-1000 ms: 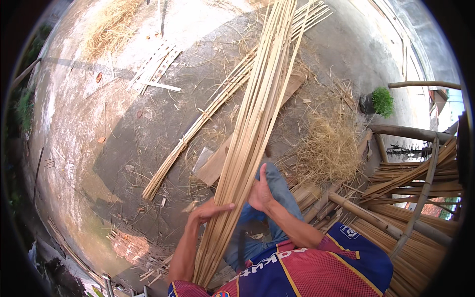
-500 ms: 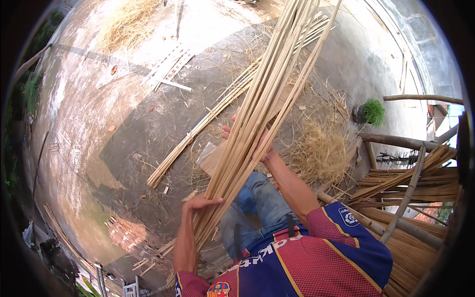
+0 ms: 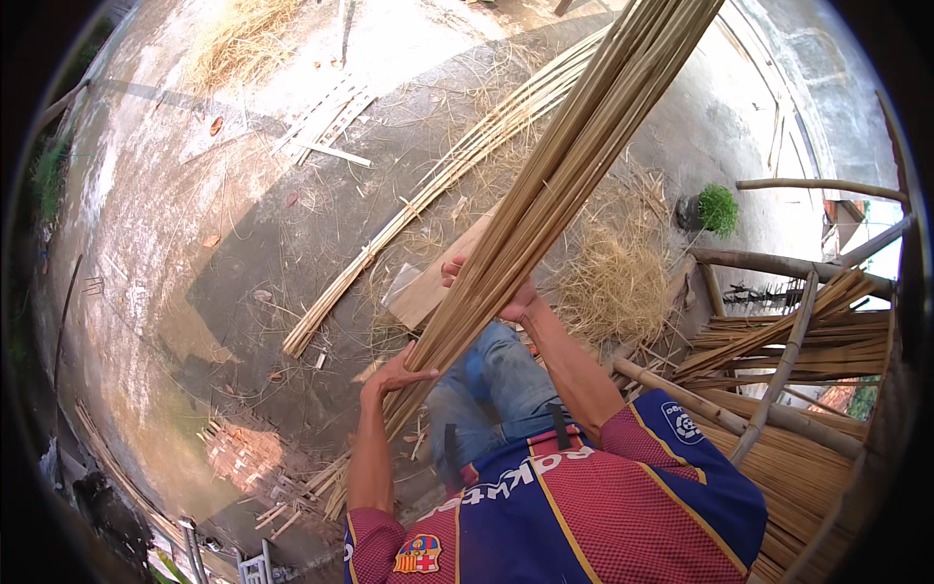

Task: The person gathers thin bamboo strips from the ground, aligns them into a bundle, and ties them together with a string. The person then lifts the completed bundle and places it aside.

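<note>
A long bundle of thin bamboo strips [image 3: 550, 200] slants across the middle, from near my lap up to the top right. My left hand [image 3: 397, 373] grips its lower end, thumb laid over the top. Farther up, my right hand [image 3: 513, 300] cradles it from beneath, palm under the strips and fingertips showing past their left side; the middle of that hand is hidden. Below the bundle lies a flat wooden board [image 3: 425, 294]. On the ground to the left rests another bundle of pale strips [image 3: 362, 261], bound at several points.
A heap of shavings [image 3: 618, 282] lies right of my knees. Beyond it stands a potted green plant [image 3: 718, 209]. At the right, a pole rack [image 3: 778, 389] holds many strips. White slats [image 3: 326, 127] and a straw pile [image 3: 238, 44] lie at the far left.
The held strips, spread apart before, now lie closer together in a tighter bundle. Its upper end has swung to the right. Both hands stay in nearly the same places.
</note>
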Demonstrator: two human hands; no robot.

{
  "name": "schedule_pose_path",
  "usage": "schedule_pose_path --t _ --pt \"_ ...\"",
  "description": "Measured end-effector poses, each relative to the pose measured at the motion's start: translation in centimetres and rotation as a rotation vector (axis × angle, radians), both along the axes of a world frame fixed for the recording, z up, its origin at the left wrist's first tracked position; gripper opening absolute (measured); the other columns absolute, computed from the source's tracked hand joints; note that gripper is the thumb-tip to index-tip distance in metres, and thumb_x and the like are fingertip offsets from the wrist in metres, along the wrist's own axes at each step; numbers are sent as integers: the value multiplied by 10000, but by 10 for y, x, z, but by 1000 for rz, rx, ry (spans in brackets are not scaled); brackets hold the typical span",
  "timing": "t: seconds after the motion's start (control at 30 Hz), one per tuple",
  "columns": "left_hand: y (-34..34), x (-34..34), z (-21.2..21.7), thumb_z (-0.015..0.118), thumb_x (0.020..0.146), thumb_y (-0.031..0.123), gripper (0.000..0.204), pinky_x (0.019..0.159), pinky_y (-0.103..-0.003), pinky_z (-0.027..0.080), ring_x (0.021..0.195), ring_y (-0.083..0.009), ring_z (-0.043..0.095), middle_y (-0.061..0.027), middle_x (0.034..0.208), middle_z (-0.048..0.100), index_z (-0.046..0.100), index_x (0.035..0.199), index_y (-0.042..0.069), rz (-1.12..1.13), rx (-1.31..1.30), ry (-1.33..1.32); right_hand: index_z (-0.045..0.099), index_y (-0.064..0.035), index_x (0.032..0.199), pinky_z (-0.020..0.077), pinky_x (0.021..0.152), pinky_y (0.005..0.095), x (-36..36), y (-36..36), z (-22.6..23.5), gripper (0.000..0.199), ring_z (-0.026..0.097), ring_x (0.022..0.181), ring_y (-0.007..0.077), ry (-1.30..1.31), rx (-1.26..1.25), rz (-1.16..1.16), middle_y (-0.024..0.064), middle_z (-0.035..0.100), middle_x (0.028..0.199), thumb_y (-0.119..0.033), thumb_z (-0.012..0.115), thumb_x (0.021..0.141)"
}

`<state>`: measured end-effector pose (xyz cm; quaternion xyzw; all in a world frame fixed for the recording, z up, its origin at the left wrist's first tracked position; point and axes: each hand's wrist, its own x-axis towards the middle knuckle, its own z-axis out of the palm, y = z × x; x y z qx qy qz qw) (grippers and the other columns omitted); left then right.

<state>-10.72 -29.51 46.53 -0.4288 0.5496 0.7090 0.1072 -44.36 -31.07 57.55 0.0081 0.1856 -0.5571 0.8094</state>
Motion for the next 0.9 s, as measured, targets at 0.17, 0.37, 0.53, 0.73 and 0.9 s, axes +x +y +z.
schedule_pose_path --t 0.17,0.37,0.53,0.73,0.9 --pt "-67 -84 162 781 892 387 636 1030 -444 475 1173 -313 636 -187 1329 638 589 1398 52 360 -482 -51 419 59 1490 404 1168 517 -1 2 10 960 480 1380 422 30 -38 -47 248 479 1503 -730 400 943" --pt "-123 -229 267 683 942 175 366 1002 -437 484 1202 -336 584 -167 1242 628 665 1300 103 324 -1044 316 494 -25 1447 498 1073 490 7 -3 10 786 578 1269 355 -14 116 -211 196 564 1403 -662 408 995" --pt "-158 -286 241 677 915 146 376 994 -455 482 1248 -330 547 -130 1328 574 686 1289 182 85 -1327 238 650 -79 1192 607 797 445 3 -2 -35 603 702 931 248 29 231 -238 77 707 1099 -620 461 1007" --pt "-170 -324 221 727 871 182 207 931 -469 462 1104 -281 604 -37 1183 629 754 1076 185 -73 -1427 197 657 -74 1181 589 881 459 1 7 -21 608 701 975 268 -4 236 -260 90 710 1085 -624 471 1000" --pt "-185 -333 220 738 888 216 86 940 -405 430 921 -208 682 7 915 727 775 953 173 -33 -1515 250 605 -21 1307 507 1071 475 -3 3 -9 692 663 1147 323 -123 62 -210 161 671 1239 -623 444 1007"
